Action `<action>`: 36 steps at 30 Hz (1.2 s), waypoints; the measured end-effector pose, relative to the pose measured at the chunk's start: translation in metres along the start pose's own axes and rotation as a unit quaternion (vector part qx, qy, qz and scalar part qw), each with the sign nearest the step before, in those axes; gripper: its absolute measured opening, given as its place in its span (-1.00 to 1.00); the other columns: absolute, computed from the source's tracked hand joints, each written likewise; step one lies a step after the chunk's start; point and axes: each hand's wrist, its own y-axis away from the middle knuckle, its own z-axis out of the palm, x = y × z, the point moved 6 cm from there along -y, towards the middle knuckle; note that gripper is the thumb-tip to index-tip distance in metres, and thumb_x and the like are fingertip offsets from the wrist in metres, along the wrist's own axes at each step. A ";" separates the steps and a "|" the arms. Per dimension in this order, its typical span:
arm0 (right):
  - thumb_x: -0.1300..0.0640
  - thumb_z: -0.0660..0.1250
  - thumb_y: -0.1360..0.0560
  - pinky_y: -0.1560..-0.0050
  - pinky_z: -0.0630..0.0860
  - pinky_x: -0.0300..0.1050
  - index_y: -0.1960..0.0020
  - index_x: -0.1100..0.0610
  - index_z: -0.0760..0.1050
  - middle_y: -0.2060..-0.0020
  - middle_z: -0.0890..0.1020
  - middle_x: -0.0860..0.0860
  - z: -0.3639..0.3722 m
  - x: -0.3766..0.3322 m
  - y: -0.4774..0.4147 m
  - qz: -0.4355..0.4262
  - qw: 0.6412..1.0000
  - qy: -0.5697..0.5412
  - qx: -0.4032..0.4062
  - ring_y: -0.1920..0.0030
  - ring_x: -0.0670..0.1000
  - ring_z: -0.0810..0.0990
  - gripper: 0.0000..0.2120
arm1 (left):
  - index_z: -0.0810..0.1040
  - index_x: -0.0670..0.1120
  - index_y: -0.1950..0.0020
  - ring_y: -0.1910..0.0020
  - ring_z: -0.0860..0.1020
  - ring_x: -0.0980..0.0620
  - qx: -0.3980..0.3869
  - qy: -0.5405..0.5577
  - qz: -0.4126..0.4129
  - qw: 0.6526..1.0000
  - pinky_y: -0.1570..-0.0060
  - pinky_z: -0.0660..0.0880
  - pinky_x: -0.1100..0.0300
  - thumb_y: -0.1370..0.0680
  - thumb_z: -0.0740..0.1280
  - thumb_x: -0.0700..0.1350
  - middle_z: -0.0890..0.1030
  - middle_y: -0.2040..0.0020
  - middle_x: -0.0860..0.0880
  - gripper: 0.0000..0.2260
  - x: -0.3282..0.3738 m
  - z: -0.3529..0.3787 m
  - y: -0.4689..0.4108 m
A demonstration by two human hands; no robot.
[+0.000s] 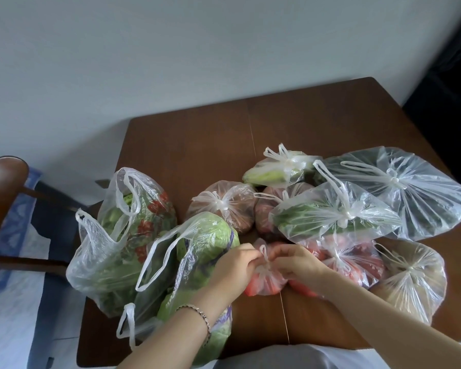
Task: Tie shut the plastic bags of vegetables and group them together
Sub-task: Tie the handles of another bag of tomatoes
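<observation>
A small clear bag of red vegetables (264,282) lies near the front of the brown table (197,145). My left hand (234,265) and my right hand (296,262) pinch its handles at the knot, one on each side. Two open bags stand at the left: a leafy-greens bag (112,251) and a green cabbage bag (197,262), handles loose. Several knotted bags cluster at the right, among them a greens bag (330,217), a large dark-greens bag (410,193), a tomato bag (354,259), a brown-vegetable bag (225,203) and a pale bag (413,278).
A wooden chair (3,177) stands left of the table beside a blue patterned cloth (14,230). The far half of the table is bare wood against a white wall. A dark object (447,102) sits at the right edge.
</observation>
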 end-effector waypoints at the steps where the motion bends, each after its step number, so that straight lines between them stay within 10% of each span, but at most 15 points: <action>1: 0.47 0.26 -0.40 0.46 0.29 -0.31 0.23 0.24 0.55 0.53 0.49 0.00 0.001 0.005 0.001 0.036 0.998 -0.048 -0.026 0.52 -0.11 0.35 -0.82 | 0.63 -0.12 0.01 0.07 0.52 0.07 -0.006 0.003 -0.006 1.000 0.07 0.43 0.17 -0.59 0.18 -0.09 0.56 0.07 0.00 -0.76 0.000 0.001 -0.001; 5: 0.42 0.39 -0.33 0.19 0.49 -0.30 0.08 0.12 0.67 0.22 0.68 0.10 -0.004 0.001 -0.001 -0.064 0.992 0.102 0.032 0.27 -0.08 0.59 -0.73 | 0.64 -0.13 -0.01 0.12 0.54 0.04 -0.025 0.085 -0.105 0.991 0.10 0.44 0.20 -0.58 0.22 -0.10 0.59 0.14 -0.02 -0.79 -0.009 0.007 -0.007; 10: 0.21 0.43 -0.36 0.12 0.42 -0.39 0.13 0.13 0.68 0.29 0.68 0.02 0.002 -0.022 0.011 -0.292 0.879 0.352 0.134 0.22 -0.09 0.54 -0.89 | 0.60 -0.22 -0.03 0.59 0.38 0.21 -0.063 0.175 -0.214 0.959 0.55 0.25 0.42 -0.59 0.22 -0.13 0.45 0.54 0.11 -0.79 -0.015 0.014 -0.005; 18: -0.03 0.11 -0.43 0.21 0.55 -0.15 0.26 0.03 0.54 0.25 0.53 -0.05 0.014 -0.013 0.018 -0.345 0.692 0.601 0.204 0.17 -0.03 0.31 -0.73 | 0.56 -0.12 -0.01 0.03 0.57 -0.13 -0.051 -0.093 -0.103 0.989 0.18 0.37 0.15 -0.59 0.16 -0.11 0.63 0.05 -0.16 -0.80 0.003 0.011 -0.005; 30: 0.00 0.06 -0.50 0.08 0.28 -0.16 0.28 0.10 0.45 0.25 0.37 -0.07 -0.007 0.014 0.023 -0.296 0.775 0.544 0.128 0.18 -0.09 0.19 -0.69 | 0.53 -0.18 -0.06 -0.04 0.56 -0.14 -0.073 -0.232 -0.141 0.960 0.07 0.48 0.08 -0.54 0.13 -0.27 0.59 -0.05 -0.13 -0.79 -0.004 0.014 -0.008; 36: 0.01 0.10 -0.52 -0.14 0.35 -0.09 0.13 0.03 0.50 0.10 0.48 -0.10 -0.014 0.006 0.003 -0.044 0.851 0.523 0.027 -0.04 0.00 0.42 -0.78 | 0.53 -0.16 -0.07 -0.05 0.57 -0.13 -0.122 -0.344 -0.071 0.928 0.13 0.37 0.13 -0.53 0.17 -0.31 0.60 -0.07 -0.11 -0.79 0.021 0.004 -0.020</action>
